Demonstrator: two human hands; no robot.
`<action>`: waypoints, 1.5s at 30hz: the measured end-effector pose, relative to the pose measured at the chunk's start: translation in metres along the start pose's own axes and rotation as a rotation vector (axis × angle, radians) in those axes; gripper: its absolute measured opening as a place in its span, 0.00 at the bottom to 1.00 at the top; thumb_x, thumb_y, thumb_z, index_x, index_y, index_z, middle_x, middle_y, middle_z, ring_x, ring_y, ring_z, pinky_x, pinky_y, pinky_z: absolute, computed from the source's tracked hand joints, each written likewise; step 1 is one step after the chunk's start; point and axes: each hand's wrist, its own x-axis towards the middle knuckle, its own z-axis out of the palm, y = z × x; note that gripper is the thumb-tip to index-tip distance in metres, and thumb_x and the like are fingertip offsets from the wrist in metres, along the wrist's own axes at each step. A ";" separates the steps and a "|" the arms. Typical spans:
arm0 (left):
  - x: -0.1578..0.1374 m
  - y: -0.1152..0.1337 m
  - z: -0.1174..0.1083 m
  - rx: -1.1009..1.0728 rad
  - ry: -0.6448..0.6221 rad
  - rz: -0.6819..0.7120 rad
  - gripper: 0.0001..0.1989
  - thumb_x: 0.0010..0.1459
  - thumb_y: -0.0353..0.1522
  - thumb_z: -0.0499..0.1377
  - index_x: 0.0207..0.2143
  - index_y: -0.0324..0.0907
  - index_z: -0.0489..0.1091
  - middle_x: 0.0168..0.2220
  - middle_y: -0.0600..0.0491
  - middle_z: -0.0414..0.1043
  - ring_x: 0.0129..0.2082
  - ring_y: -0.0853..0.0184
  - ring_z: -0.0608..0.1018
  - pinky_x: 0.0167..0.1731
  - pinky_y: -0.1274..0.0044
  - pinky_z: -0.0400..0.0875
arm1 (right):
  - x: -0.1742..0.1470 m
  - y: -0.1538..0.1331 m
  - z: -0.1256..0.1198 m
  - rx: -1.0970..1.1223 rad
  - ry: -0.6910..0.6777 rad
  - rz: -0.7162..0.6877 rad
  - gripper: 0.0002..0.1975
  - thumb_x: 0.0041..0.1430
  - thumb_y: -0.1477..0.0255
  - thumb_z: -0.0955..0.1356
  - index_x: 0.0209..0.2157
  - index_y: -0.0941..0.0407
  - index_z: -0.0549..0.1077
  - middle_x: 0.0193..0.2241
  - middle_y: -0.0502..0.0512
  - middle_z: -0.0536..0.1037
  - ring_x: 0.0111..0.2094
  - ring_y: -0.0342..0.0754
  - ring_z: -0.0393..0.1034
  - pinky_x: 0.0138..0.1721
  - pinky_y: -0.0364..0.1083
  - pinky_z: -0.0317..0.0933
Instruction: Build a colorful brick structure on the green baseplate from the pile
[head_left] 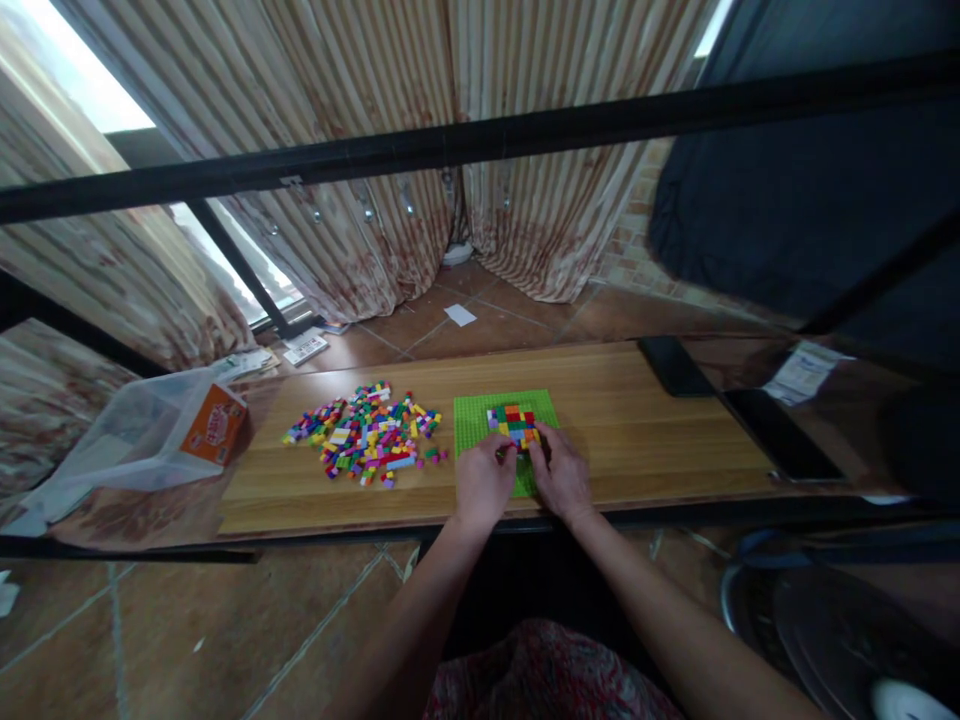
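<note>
1. On a wooden board (637,430), in front of the person, lies a green baseplate (469,420); a block of coloured bricks (512,413) sits on it, with red, orange, white, yellow and blue among its colours.
2. At the near edge of that block is the left hand (484,482), thumb and finger drawn together; whether a brick is pinched between them is too small to tell.
3. At the block's right side is the right hand (561,475), its fingers bent toward the bricks; I cannot tell whether they grip or merely rest there.
4. Left of the baseplate spreads a loose brick pile (375,430) in many colours; a few pieces lie just beside the plate.
5. Farther left stands a clear plastic box (135,430), an orange label (214,425) on its side.
6. Toward the board's right end lie a black phone-like object (675,366) and a dark flat device (784,432); near them is a printed paper (802,372).
</note>
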 end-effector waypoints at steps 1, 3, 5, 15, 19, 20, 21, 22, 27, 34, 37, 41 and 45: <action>0.002 0.001 0.002 0.030 0.004 0.010 0.08 0.60 0.32 0.55 0.37 0.44 0.74 0.35 0.53 0.79 0.32 0.68 0.78 0.35 0.78 0.69 | 0.000 0.000 0.000 0.000 -0.004 0.003 0.21 0.65 0.62 0.58 0.53 0.58 0.68 0.46 0.64 0.76 0.47 0.56 0.71 0.48 0.57 0.65; 0.004 0.002 0.004 0.106 0.012 0.034 0.09 0.61 0.32 0.54 0.39 0.44 0.73 0.36 0.51 0.78 0.34 0.67 0.78 0.35 0.77 0.69 | 0.000 -0.001 -0.001 0.001 -0.004 0.001 0.21 0.65 0.62 0.58 0.53 0.58 0.68 0.46 0.64 0.76 0.47 0.56 0.71 0.49 0.57 0.65; 0.004 0.005 0.006 0.184 0.012 0.060 0.10 0.62 0.32 0.52 0.39 0.43 0.73 0.38 0.50 0.77 0.36 0.65 0.78 0.37 0.76 0.68 | 0.000 -0.001 -0.001 0.005 0.000 -0.005 0.21 0.65 0.63 0.58 0.53 0.57 0.68 0.46 0.64 0.76 0.48 0.56 0.70 0.49 0.57 0.65; 0.004 0.014 0.016 0.418 -0.060 0.077 0.13 0.65 0.35 0.49 0.38 0.40 0.71 0.37 0.46 0.74 0.38 0.62 0.77 0.36 0.75 0.68 | 0.001 -0.002 -0.002 0.021 -0.014 -0.015 0.20 0.64 0.66 0.58 0.53 0.59 0.68 0.46 0.65 0.75 0.48 0.55 0.70 0.50 0.56 0.64; 0.007 0.011 0.015 0.466 -0.073 0.100 0.14 0.66 0.36 0.48 0.40 0.41 0.71 0.38 0.48 0.73 0.39 0.64 0.76 0.36 0.75 0.67 | 0.001 -0.002 -0.002 0.018 -0.014 -0.005 0.20 0.64 0.65 0.58 0.53 0.58 0.68 0.46 0.64 0.75 0.48 0.55 0.69 0.51 0.56 0.64; 0.007 0.010 0.014 0.480 -0.080 0.112 0.14 0.66 0.36 0.47 0.40 0.41 0.71 0.38 0.48 0.73 0.39 0.64 0.76 0.36 0.75 0.68 | 0.001 -0.002 -0.002 0.019 -0.018 0.000 0.20 0.64 0.65 0.58 0.53 0.59 0.68 0.46 0.64 0.75 0.48 0.55 0.69 0.51 0.56 0.64; 0.008 0.009 0.014 0.492 -0.090 0.127 0.15 0.66 0.37 0.47 0.40 0.41 0.71 0.38 0.48 0.73 0.40 0.64 0.75 0.37 0.75 0.68 | 0.001 -0.003 -0.002 0.019 -0.023 0.005 0.21 0.64 0.65 0.58 0.53 0.59 0.68 0.47 0.65 0.75 0.48 0.56 0.69 0.51 0.56 0.64; 0.008 0.008 0.013 0.502 -0.099 0.145 0.15 0.66 0.37 0.46 0.40 0.42 0.71 0.38 0.48 0.73 0.40 0.64 0.75 0.37 0.75 0.68 | 0.001 -0.003 -0.002 0.018 -0.026 0.010 0.21 0.64 0.65 0.58 0.53 0.59 0.68 0.47 0.65 0.75 0.49 0.56 0.69 0.51 0.56 0.64; 0.008 0.003 0.011 0.516 -0.120 0.222 0.14 0.66 0.35 0.46 0.41 0.42 0.70 0.41 0.48 0.71 0.42 0.64 0.74 0.39 0.75 0.69 | 0.001 -0.003 -0.002 0.010 -0.040 0.025 0.21 0.64 0.65 0.58 0.53 0.59 0.68 0.47 0.65 0.75 0.49 0.56 0.69 0.50 0.56 0.64; 0.010 0.007 0.008 0.547 -0.168 0.214 0.13 0.65 0.33 0.46 0.43 0.40 0.68 0.44 0.46 0.69 0.41 0.63 0.75 0.39 0.73 0.71 | 0.001 -0.002 -0.002 0.012 -0.035 0.017 0.21 0.64 0.65 0.58 0.53 0.59 0.68 0.48 0.64 0.74 0.50 0.56 0.69 0.52 0.56 0.63; 0.014 0.015 0.005 0.590 -0.216 0.197 0.14 0.65 0.32 0.46 0.44 0.37 0.68 0.44 0.44 0.70 0.39 0.62 0.77 0.37 0.73 0.73 | 0.001 -0.003 -0.003 0.027 -0.035 0.007 0.21 0.64 0.65 0.59 0.53 0.59 0.68 0.48 0.65 0.74 0.50 0.55 0.69 0.51 0.56 0.64; 0.022 0.031 0.004 0.663 -0.315 0.193 0.15 0.64 0.27 0.45 0.46 0.34 0.69 0.42 0.41 0.71 0.38 0.60 0.78 0.36 0.72 0.74 | 0.001 -0.004 -0.003 0.038 -0.041 0.004 0.20 0.63 0.66 0.59 0.54 0.57 0.68 0.47 0.64 0.75 0.49 0.55 0.69 0.51 0.56 0.64; 0.028 0.046 0.007 0.703 -0.397 0.195 0.16 0.62 0.24 0.46 0.46 0.33 0.71 0.40 0.40 0.72 0.40 0.60 0.78 0.38 0.73 0.74 | 0.001 -0.003 -0.004 0.057 -0.050 -0.002 0.20 0.61 0.70 0.60 0.54 0.58 0.67 0.47 0.64 0.75 0.49 0.55 0.69 0.51 0.55 0.64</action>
